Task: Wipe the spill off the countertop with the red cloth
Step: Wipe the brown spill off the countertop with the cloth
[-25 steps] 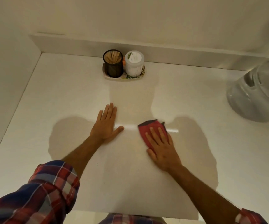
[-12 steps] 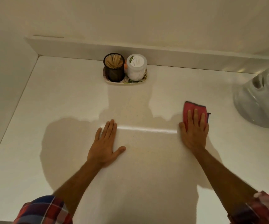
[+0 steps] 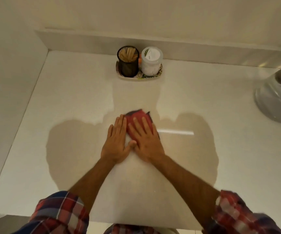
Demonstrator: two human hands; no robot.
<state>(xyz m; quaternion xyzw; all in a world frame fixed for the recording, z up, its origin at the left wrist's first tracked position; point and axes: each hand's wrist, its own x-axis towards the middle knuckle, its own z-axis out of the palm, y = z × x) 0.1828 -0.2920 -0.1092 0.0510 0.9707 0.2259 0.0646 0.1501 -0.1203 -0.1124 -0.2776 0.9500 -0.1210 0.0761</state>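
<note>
Cloth, red and crumpled, lies pressed under flat right hand; left hand flat, empty.

On the counter we find a small tray at the back, just before the raised back ledge. In the tray a cup of sticks stands on the left and a lidded jar on the right, close beside each other. Nearer to us, about mid-counter, the cloth lies flat under the right hand. The left hand lies flat just left of it, fingertips touching the cloth's left edge, thumb against the right hand. Far right, partly out of view, a large rounded vessel sits on the counter, well apart from the hands
</note>
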